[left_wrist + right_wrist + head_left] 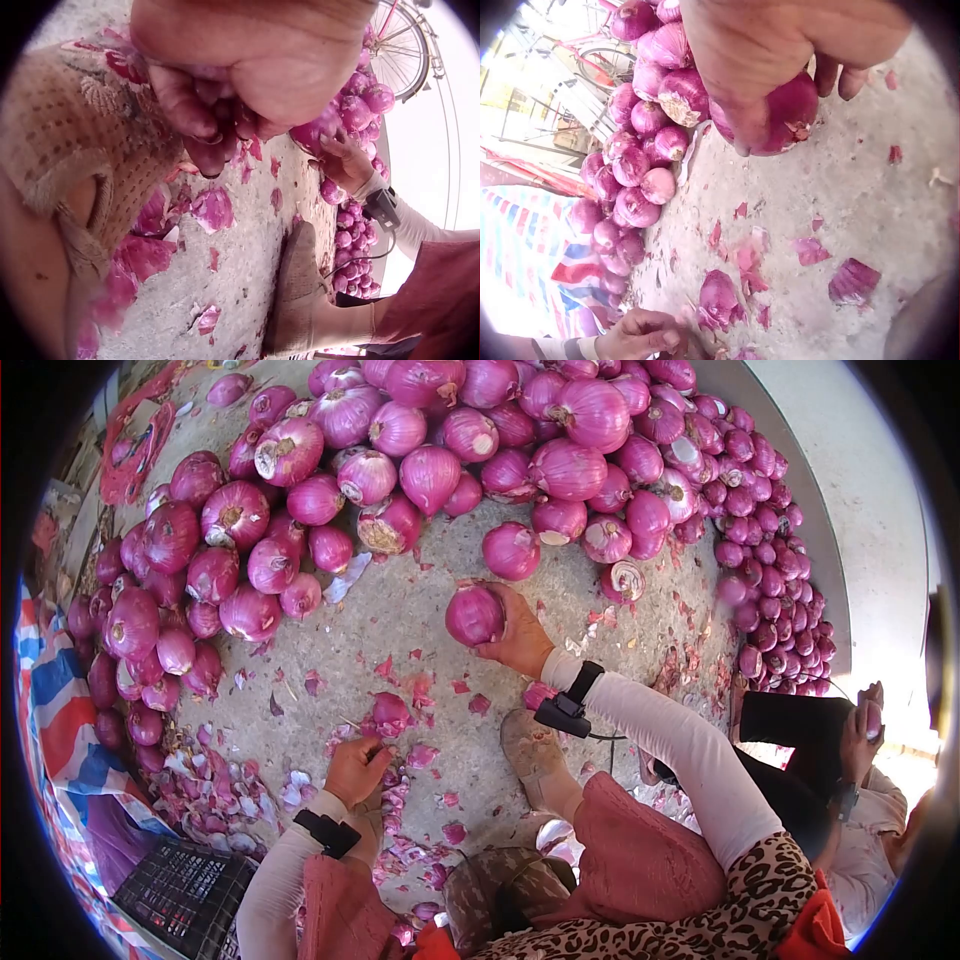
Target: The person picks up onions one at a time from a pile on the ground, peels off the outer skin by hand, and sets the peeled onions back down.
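My right hand (522,638) grips a large red onion (473,617) from its right side, over the concrete floor in front of the big pile. In the right wrist view the thumb presses along the near side of this onion (791,112), and other fingers curl behind it. My left hand (358,770) hangs loosely curled over scattered skins near the left shoe. In the left wrist view, the fingers of that left hand (247,67) bend in toward the palm with nothing visible held. A crumpled purple skin piece (390,714) lies just above the left hand.
A broad pile of large onions (430,475) curves across the far side and left. Smaller onions (765,530) heap at the right by a pale wall. A black crate (185,895) and striped sheet (75,730) stand at left. Another person's hand (860,735) shows at right.
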Motion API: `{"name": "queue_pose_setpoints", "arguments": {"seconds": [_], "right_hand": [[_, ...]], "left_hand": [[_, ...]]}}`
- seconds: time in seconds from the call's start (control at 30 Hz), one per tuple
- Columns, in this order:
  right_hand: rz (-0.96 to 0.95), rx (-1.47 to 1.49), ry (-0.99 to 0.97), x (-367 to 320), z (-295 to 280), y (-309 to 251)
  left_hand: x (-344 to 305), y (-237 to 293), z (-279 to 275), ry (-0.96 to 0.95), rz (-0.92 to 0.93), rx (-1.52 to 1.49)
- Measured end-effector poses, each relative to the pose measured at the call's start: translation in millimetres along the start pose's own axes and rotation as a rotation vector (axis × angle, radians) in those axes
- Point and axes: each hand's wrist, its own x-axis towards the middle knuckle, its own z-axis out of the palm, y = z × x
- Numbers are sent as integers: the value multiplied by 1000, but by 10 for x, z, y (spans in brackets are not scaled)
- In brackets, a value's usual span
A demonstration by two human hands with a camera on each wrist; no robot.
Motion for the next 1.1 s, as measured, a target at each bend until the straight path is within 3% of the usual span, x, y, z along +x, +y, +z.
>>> {"name": "queue_pose_setpoints", "arguments": {"seconds": [0.2,0.4,0.5,0.6,0.8,0.9,1.03,1.1], "right_hand": [[-19,-69,-6,-1,36,-110],[140,-38,68,43,126,-229],[43,10,62,44,94,-199],[111,-2,50,-30,37,-145],[383,548,-153,-354,-274,-113],[602,1074,-188,-509,-429,-46],[675,1356,-129,-759,-498,110],[687,1330,-109,-900,-557,138]], "left_hand": [[11,-12,1,-5,9,9],[10,13,-16,-13,-4,32],[13,-7,-16,-5,24,39],[8,-35,-7,7,32,25],[6,39,-33,-8,10,17],[-5,41,-28,13,-16,8],[17,62,-6,42,40,14],[21,90,7,48,5,-71]]}}
